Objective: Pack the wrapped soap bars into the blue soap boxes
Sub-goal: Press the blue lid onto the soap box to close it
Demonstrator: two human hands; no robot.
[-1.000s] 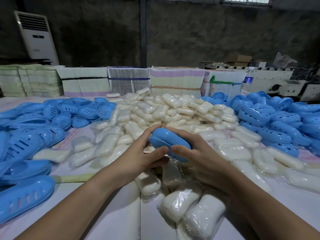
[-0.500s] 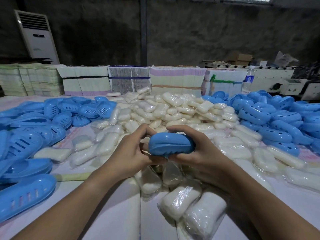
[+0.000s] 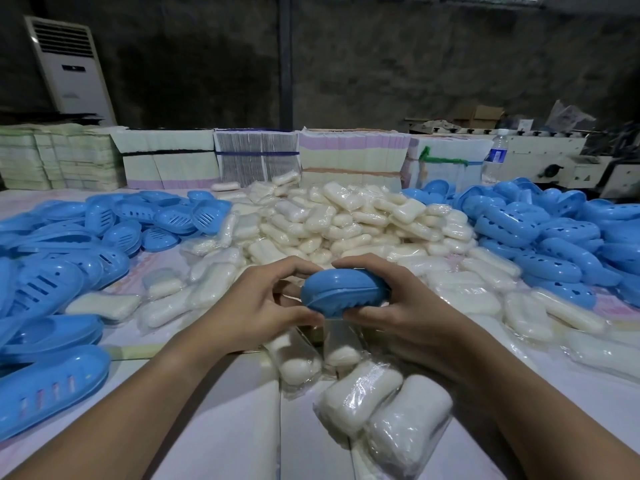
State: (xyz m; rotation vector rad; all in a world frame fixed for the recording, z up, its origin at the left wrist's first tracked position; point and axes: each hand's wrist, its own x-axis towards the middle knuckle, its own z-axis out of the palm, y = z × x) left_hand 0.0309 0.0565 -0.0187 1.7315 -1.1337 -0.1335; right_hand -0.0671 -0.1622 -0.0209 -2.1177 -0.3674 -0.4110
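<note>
We hold one blue soap box [image 3: 344, 293] between both hands, lifted above the table [image 3: 221, 427], lid and base together, seam showing along the front. Our left hand [image 3: 258, 303] pinches its left end, thumb underneath, fingers curled over the top. Our right hand [image 3: 403, 306] clamps the right end, fingers on top, thumb below. We cannot tell whether the box is fully snapped shut or what is inside; the seam looks closed but our fingers cover both ends. The pile of wrapped soap bars [image 3: 332, 223] sits centre, behind the hands, spreading toward us; two wrapped bars [image 3: 381, 407] lie just below our right wrist. Slotted blue tray halves [image 3: 52, 282] are heaped on the left, closed blue boxes [image 3: 540, 237] heaped on the right. Stacks of flat cartons [image 3: 256, 161] line the far edge. A water bottle [image 3: 495, 161] stands at the back right, a white air conditioner [image 3: 69, 67] at the back left.
</note>
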